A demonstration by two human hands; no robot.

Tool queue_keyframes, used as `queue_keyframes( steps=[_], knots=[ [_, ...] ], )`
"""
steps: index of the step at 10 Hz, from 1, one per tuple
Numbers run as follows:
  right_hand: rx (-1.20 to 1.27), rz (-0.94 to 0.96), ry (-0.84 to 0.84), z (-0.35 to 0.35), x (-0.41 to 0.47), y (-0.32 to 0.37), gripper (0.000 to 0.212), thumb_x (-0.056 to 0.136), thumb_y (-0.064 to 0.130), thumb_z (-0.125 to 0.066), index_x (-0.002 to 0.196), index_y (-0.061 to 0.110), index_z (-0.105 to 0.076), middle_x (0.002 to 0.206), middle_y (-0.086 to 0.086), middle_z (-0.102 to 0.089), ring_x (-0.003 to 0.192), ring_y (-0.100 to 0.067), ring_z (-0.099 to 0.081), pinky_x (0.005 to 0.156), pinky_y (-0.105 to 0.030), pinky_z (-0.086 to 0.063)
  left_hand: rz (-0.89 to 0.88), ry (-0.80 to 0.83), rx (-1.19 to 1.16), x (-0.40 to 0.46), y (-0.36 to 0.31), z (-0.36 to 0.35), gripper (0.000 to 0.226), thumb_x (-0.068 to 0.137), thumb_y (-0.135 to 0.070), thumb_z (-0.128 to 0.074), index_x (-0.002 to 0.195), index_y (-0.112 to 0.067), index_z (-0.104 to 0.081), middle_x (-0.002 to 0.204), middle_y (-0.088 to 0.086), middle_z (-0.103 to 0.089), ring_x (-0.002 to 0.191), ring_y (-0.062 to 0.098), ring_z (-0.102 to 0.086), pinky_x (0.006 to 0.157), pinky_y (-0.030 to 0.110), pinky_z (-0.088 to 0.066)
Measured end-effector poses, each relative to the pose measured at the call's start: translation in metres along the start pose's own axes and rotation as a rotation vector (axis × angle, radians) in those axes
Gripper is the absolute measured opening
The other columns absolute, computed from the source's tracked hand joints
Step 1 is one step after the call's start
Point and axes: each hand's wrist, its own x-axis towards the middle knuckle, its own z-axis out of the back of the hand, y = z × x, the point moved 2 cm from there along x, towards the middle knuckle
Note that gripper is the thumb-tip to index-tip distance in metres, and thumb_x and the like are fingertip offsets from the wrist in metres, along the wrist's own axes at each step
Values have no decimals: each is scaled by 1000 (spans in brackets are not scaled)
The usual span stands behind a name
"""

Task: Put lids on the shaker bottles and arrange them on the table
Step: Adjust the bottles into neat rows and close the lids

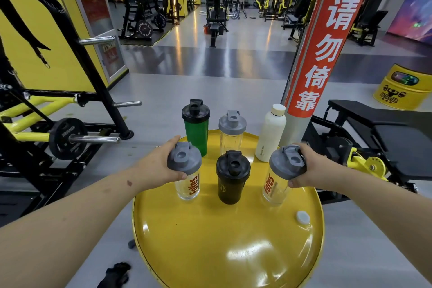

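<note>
Several lidded shaker bottles stand on a round yellow table. My left hand grips the grey lid of a clear bottle with red lettering at the front left. My right hand grips the grey lid of a matching clear bottle at the front right, which tilts slightly. Between them stands a black bottle with a black lid. Behind are a green bottle with a black lid, a clear bottle with a grey lid and a white flask.
A small white cap lies near the table's right edge. A pole with a red banner rises just behind the table. A weight rack with plates is at left, a black bench at right.
</note>
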Motion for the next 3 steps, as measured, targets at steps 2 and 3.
queue_keyframes(
  steps=[2, 3],
  knots=[
    [5, -8, 47, 2, -2, -1, 107, 68, 7, -90, 150, 29, -24, 122, 5, -54, 101, -13, -61, 65, -20, -57, 4, 76, 42, -3, 0, 3, 107, 82, -6, -73, 163, -24, -6, 140, 1, -47, 92, 9, -60, 60, 11, -48],
    [27, 8, 6, 12, -14, 8, 102, 79, -2, -76, 158, 25, -16, 145, -6, -49, 118, -20, -58, 81, -27, -57, 9, 86, 117, -15, -14, 16, 96, 87, -4, -61, 163, -24, -3, 158, 7, -36, 85, 12, -59, 52, 11, -45]
  ],
)
